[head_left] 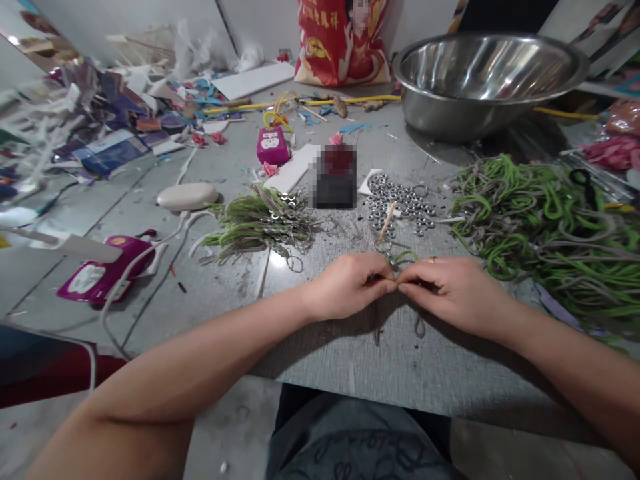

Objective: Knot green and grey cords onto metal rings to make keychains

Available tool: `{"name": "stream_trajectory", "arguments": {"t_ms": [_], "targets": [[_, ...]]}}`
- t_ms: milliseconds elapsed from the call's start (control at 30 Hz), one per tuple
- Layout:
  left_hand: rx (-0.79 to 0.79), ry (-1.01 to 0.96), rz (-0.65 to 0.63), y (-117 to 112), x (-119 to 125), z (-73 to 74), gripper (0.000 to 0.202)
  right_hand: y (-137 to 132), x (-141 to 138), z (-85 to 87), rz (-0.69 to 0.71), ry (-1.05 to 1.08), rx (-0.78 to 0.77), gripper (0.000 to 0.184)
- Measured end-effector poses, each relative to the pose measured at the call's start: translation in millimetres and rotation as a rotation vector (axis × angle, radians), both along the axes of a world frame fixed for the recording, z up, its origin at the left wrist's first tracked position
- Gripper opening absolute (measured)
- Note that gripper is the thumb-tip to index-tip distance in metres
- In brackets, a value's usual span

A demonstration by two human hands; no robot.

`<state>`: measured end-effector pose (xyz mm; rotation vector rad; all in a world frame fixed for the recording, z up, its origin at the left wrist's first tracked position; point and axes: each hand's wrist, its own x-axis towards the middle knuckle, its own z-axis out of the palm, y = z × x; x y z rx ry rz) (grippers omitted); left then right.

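My left hand [353, 283] and my right hand [450, 290] meet fingertip to fingertip just above the table, both closed in a pinch. Between them runs a thin green and grey cord [406, 255]; a green bend shows above the fingers and a grey loop hangs below my right hand. The exact spot they pinch is hidden by the fingers. Just beyond the fingers lie a small wooden stick [387, 221] and a pile of small metal rings [400, 200]. Left of the hands is a bundle of similar cords [260, 220] with rings on them.
A large tangle of green and grey cords [545, 233] lies on the right. Behind it stands a steel bowl [490, 110], with a red bag [345, 50] at the back. Purple power sockets [107, 270], a white cable and scraps [115, 143] occupy the left.
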<state>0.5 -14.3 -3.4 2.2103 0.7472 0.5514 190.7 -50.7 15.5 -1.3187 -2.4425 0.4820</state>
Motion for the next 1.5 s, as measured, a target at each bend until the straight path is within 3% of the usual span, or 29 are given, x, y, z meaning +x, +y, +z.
{"name": "stream_trajectory", "arguments": {"t_ms": [233, 400, 900, 1200, 1500], "targets": [[0.196, 0.289, 0.022, 2.7, -3.5, 0.3, 0.011, 0.9, -1.1, -5.6, -0.029, -0.259, -0.036, 0.019], [0.217, 0.412, 0.020, -0.1, -0.5, 0.1, 0.016, 0.5, -2.9, -9.2, -0.042, -0.316, -0.018, 0.021], [0.232, 0.426, 0.017, -0.2, 0.9, -3.6, 0.016, 1.4, -4.4, -15.9, -0.050, -0.225, 0.006, 0.020], [0.324, 0.436, 0.015, -3.4, 2.8, -8.4, 0.022, 2.8, -2.0, -18.4, -0.024, -0.204, 0.023, 0.017], [0.277, 0.368, 0.013, -2.1, 0.8, -10.1, 0.018, 3.0, -1.5, -14.3, -0.061, -0.203, -0.065, 0.015]]}}
